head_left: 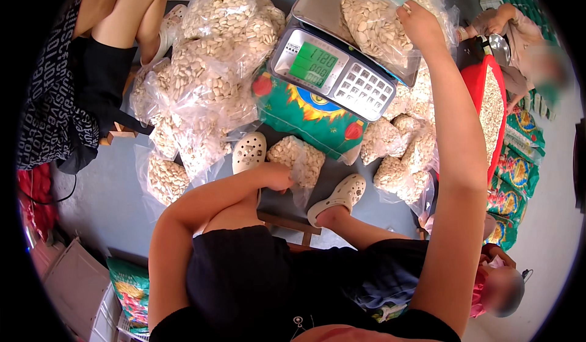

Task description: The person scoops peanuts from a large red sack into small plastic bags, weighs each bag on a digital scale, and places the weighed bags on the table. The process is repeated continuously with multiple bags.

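My right hand [421,25] pinches the top corner of a clear plastic bag of pale pumpkin seeds [373,27], which rests on the metal pan [317,5] of a digital scale. Toward me sits the scale's panel [332,73], with a lit green display and a keypad. Down between my feet, my left hand [276,176] has its fingers closed at the edge of a smaller bag of pumpkin seeds [299,160]; its fingertips are partly hidden. Beneath the scale lies a filled green printed sack [311,119].
Seed bags pile up left [213,67] and right [403,152] of the scale. A red container of seeds [493,107] stands on the right, by stacked green packages [513,189]. One person [116,12] sits left; others are at the right. My clogs [342,196] flank the smaller bag.
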Motion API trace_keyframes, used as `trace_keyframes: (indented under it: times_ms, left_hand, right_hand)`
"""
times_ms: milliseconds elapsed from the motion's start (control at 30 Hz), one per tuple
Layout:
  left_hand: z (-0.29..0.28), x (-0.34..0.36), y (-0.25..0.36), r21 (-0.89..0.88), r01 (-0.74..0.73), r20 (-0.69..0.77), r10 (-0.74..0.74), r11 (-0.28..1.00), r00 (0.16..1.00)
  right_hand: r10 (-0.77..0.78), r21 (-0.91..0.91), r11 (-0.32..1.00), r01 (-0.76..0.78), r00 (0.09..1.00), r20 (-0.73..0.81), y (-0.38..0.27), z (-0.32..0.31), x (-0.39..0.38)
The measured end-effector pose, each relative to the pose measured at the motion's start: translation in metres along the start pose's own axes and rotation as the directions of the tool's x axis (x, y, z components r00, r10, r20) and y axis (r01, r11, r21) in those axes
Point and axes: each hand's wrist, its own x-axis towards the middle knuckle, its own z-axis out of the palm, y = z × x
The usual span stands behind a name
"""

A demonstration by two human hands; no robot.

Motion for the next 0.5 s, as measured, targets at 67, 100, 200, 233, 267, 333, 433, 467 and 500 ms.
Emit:
trace_keyframes:
  times_ms: [67,100,200,233,267,333,433,467,500]
  left_hand:
    - [-0.002,-0.003,0.005,-0.071,-0.099,0.037,0.101,0.993,0.994]
    - [-0.004,-0.006,0.009,-0.111,-0.145,0.056,0.152,0.983,0.987]
    - [-0.009,-0.008,0.022,-0.236,-0.147,0.074,0.168,0.961,0.983]
    - [-0.009,-0.008,0.022,-0.272,-0.142,0.072,0.168,0.952,0.983]
    - [-0.010,-0.008,0.022,-0.306,-0.138,0.071,0.168,0.942,0.983]
    - [-0.009,-0.007,0.022,-0.366,-0.129,0.086,0.171,0.922,0.981]
    - [-0.007,-0.006,0.019,-0.416,-0.106,0.122,0.171,0.903,0.978]
    - [-0.009,-0.008,0.020,-0.413,-0.104,0.124,0.169,0.905,0.978]
    - [-0.010,-0.011,0.020,-0.413,-0.103,0.123,0.167,0.905,0.978]
  right_hand:
    - [-0.016,-0.001,1.000,0.016,1.000,0.011,-0.002,-0.001,0.000]
    - [-0.035,0.007,0.999,0.035,0.999,-0.002,-0.001,0.001,0.000]
    - [-0.096,0.065,0.993,0.099,0.994,-0.048,0.002,0.001,-0.001]
    - [-0.118,0.091,0.988,0.123,0.991,-0.064,0.002,-0.002,-0.004]
    - [-0.129,0.091,0.987,0.136,0.989,-0.075,0.004,-0.004,-0.007]
    - [-0.151,0.083,0.984,0.160,0.983,-0.103,0.008,-0.013,-0.015]
    - [-0.158,0.080,0.983,0.165,0.983,-0.094,0.014,-0.034,-0.036]
    - [-0.070,0.254,0.965,0.069,0.998,-0.006,0.013,-0.044,-0.049]
    - [-0.002,0.412,0.910,-0.038,0.995,0.096,0.004,-0.059,-0.068]
